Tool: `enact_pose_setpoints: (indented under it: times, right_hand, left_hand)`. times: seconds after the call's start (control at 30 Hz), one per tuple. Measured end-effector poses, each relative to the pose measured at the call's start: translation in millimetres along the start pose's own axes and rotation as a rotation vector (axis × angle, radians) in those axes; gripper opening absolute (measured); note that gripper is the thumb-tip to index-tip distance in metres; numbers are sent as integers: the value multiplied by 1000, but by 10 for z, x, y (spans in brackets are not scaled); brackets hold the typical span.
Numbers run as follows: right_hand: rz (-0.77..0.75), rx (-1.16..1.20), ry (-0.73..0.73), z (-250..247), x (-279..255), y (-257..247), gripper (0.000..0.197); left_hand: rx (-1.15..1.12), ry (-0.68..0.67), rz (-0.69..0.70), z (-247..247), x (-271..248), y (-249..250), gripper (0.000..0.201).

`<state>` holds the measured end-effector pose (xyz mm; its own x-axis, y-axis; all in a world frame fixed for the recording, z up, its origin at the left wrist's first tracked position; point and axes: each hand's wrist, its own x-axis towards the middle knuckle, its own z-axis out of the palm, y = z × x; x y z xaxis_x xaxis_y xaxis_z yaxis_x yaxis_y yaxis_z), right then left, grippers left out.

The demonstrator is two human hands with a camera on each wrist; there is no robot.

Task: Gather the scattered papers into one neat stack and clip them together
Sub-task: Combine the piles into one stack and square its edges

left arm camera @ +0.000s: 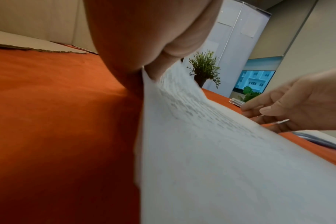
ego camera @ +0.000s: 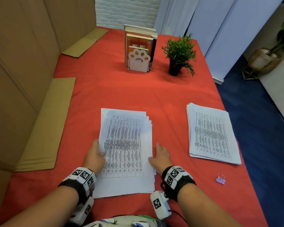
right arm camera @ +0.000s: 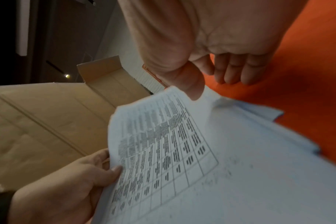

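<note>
A loose pile of printed papers (ego camera: 125, 145) lies on the red tablecloth (ego camera: 105, 89) in front of me, its sheets fanned out of line at the right edge. My left hand (ego camera: 93, 154) pinches the pile's left edge, thumb on top, and that side is lifted (right arm camera: 144, 144). My right hand (ego camera: 161, 157) rests against the right edge; its thumb (right arm camera: 194, 84) touches the paper and its fingers lie loosely over the cloth. A second, neater stack (ego camera: 211, 133) sits to the right. A small lilac binder clip (ego camera: 220, 179) lies near the table's front right edge.
A paw-shaped bookend with books (ego camera: 138, 51) and a potted plant (ego camera: 179, 54) stand at the back. Flat cardboard sheets (ego camera: 44, 128) lie along the left, under a cardboard wall. The table's right edge drops to blue floor (ego camera: 261, 128).
</note>
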<state>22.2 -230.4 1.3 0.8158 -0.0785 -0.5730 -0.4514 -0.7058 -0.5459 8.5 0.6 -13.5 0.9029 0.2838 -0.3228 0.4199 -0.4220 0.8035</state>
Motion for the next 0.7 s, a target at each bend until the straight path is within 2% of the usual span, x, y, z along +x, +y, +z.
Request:
enact_pose_setpoints:
  times: [0.07,0.13,0.17,0.23,0.37,0.43,0.53,0.6,0.7]
  right_hand:
    - [-48,237,-37,-78,5,-35,80]
    - [-138,503,4,-164,-18,-123,66]
    - [-184,578,76,-226,-51,-207,56]
    - [-297,631,242,-349,-98,-414,41]
    - [-595,584,480,-486,-223,-703,33]
    - [-647,629,491,-486,-283,-715,38]
    - [-667,689,465,-465,-369,-619,54]
    - [-689,716,442,-439,-384,-553,57]
    - [-621,714,439,-378,-310,-515,56]
  left_hand:
    - [-80,-16,61,-66,10,63,42]
    - [-139,0,123,-117,5,201,29]
    - [-179,8,164,-130,-4,304,26]
    - [-227,33,267,-144,-32,537,31]
    - [-284,182,486,-129,-63,881,33]
    - [-331,224,499,-101,-91,921,33]
    - [-448,199,491,-41,-152,826,30]
    - [-462,185,494,4,-159,733,31]
    - [-498,125,425,86,-132,646,32]
